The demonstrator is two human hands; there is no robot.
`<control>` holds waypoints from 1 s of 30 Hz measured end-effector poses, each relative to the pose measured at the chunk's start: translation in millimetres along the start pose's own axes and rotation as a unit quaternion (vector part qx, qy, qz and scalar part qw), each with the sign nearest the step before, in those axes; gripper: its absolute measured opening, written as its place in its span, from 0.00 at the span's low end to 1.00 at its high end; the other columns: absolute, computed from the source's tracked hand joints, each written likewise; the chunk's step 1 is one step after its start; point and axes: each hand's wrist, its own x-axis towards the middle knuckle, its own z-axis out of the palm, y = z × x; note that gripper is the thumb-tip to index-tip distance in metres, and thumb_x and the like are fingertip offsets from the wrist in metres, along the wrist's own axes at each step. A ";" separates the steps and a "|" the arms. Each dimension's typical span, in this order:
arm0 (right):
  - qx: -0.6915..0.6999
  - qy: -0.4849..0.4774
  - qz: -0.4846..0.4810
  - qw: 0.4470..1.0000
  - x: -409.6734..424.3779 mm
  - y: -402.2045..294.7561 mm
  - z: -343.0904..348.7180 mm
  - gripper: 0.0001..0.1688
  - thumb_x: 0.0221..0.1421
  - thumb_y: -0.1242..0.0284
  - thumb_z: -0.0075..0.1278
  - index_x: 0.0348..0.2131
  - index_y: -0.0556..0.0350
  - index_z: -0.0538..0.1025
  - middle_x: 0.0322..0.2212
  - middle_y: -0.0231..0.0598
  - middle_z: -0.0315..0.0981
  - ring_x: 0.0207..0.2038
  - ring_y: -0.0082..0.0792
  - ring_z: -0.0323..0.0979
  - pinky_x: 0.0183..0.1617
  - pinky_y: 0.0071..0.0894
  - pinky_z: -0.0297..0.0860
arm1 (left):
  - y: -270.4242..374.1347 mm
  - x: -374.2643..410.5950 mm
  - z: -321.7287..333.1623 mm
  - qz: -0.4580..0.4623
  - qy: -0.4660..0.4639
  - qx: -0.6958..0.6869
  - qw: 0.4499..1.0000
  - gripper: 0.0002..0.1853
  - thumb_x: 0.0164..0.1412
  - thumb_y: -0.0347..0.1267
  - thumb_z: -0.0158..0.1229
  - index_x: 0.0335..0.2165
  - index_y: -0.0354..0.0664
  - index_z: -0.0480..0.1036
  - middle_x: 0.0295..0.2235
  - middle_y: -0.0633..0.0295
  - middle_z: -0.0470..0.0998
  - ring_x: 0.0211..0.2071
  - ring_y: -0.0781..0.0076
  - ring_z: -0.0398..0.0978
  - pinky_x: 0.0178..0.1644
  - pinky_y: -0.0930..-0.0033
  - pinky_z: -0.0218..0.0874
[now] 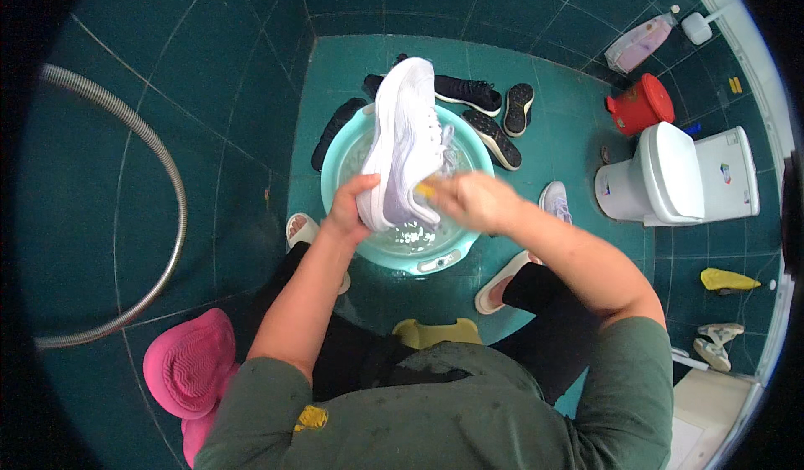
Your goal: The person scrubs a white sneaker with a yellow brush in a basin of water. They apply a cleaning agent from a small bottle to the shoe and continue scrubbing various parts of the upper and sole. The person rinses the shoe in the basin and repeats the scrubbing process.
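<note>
A white lace-up sneaker is held tilted, toe away from me, above a turquoise plastic basin of water. My left hand grips the sneaker at its heel and sole edge. At the shoe's opening my right hand, blurred, is closed around a small yellow object, mostly hidden by the fingers; I cannot tell whether it is a brush. The sneaker's loose laces hang over the water.
Around the basin lie several dark shoes, among them a black sneaker and an upturned one. A pale sneaker stands to the right. Farther right are a red bin and a white toilet. A metal shower hose curves at left.
</note>
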 end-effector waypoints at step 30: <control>0.688 -0.064 0.172 0.702 -4.8 -19.7 31.1 0.15 0.66 0.62 0.40 0.37 0.53 0.71 0.23 0.30 0.68 0.17 0.24 0.63 0.19 0.23 0.61 | -1.0 8.7 -6.6 0.084 0.026 0.167 0.982 0.47 0.45 0.33 0.59 0.63 0.32 0.50 0.57 0.50 0.64 0.57 0.61 0.65 0.61 0.64 0.54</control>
